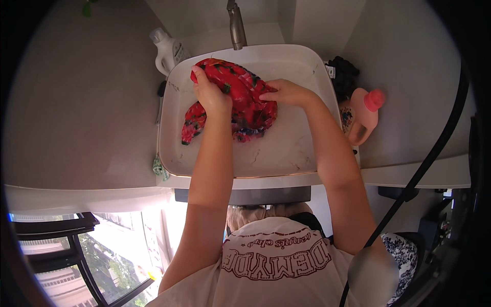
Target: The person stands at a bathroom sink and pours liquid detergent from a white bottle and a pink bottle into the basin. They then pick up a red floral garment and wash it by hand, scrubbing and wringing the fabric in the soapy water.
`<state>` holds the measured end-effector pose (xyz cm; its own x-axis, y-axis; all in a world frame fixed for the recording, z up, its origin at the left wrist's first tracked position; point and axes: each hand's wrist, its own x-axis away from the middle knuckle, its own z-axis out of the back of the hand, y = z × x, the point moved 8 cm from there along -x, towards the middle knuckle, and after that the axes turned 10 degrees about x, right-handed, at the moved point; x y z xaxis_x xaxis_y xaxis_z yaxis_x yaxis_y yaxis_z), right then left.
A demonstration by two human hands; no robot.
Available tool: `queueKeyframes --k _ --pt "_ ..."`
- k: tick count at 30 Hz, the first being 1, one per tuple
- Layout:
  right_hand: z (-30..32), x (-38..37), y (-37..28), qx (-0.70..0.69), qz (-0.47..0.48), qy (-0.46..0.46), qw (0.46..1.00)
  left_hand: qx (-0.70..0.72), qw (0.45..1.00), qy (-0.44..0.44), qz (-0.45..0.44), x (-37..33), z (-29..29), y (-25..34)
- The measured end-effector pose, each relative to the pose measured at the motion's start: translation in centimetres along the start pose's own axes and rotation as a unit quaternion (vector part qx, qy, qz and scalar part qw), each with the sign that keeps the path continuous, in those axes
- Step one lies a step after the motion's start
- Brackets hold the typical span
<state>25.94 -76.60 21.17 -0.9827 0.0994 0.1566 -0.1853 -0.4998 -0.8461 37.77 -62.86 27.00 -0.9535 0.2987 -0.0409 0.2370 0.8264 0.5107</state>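
Note:
A wet-looking red floral cloth (240,92), patterned with dark green and navy, is bunched up over the white sink basin (291,153). My left hand (210,93) grips its upper left part, thumb on top and fingers tucked beneath the fabric. At the cloth's right edge, my right hand (284,93) pinches the fabric between thumb and fingers. One end of the cloth hangs down at the left inside the basin. Whether the garment is a shirt or a dress cannot be made out.
A metal faucet (236,28) stands behind the basin. To the left is a white detergent bottle (168,51). A pink bottle with a red cap (365,110) and a dark bundled cloth (343,74) sit at the right. A black cable (429,158) crosses the right side.

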Motion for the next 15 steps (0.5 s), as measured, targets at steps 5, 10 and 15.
queueKeyframes --k 5,10,15 --pt "3.9 1.3 -1.4 -0.233 0.021 0.176 0.956 0.088 0.994 0.070 -0.003 0.2 0.3 1.8" --pt "4.9 1.3 -1.2 -0.392 0.049 0.214 0.893 -0.146 0.977 -0.037 0.151 -1.3 0.7 -1.7" --pt "4.6 0.7 -1.2 -0.289 0.076 0.253 0.920 -0.669 0.657 -0.331 0.105 3.5 -1.7 -5.8"
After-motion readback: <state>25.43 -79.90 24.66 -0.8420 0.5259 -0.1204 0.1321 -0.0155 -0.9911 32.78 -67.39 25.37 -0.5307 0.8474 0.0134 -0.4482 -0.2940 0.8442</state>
